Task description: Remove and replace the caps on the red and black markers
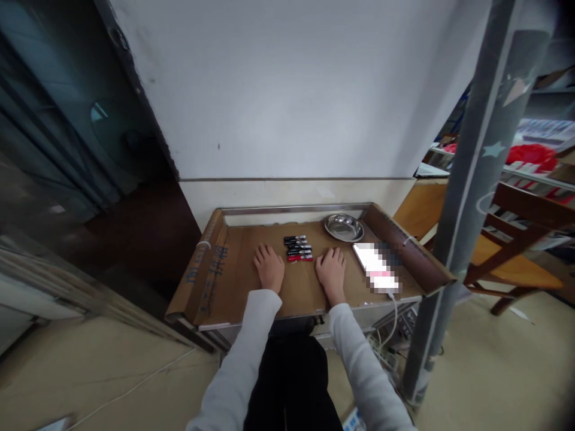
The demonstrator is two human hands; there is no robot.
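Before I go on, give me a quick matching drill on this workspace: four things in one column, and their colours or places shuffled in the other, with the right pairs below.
Things:
1. Metal dish
2. Pens
3. Left hand
4. Right hand

Colours or places:
A. Back up on the cardboard, to the right of the pens
B. Black and red
C. Shiny silver, at the far right
D. Back up on the cardboard, to the left of the pens

Pairs: 1-C, 2-B, 3-D, 4-A

- i see a cardboard-lined table point(242, 257)
- on it, clustered black and red markers point(299, 246)
- a steel dish point(344, 228)
- a bright, pixelated device point(377, 267)
- left hand point(269, 267) and right hand point(331, 270), palms down
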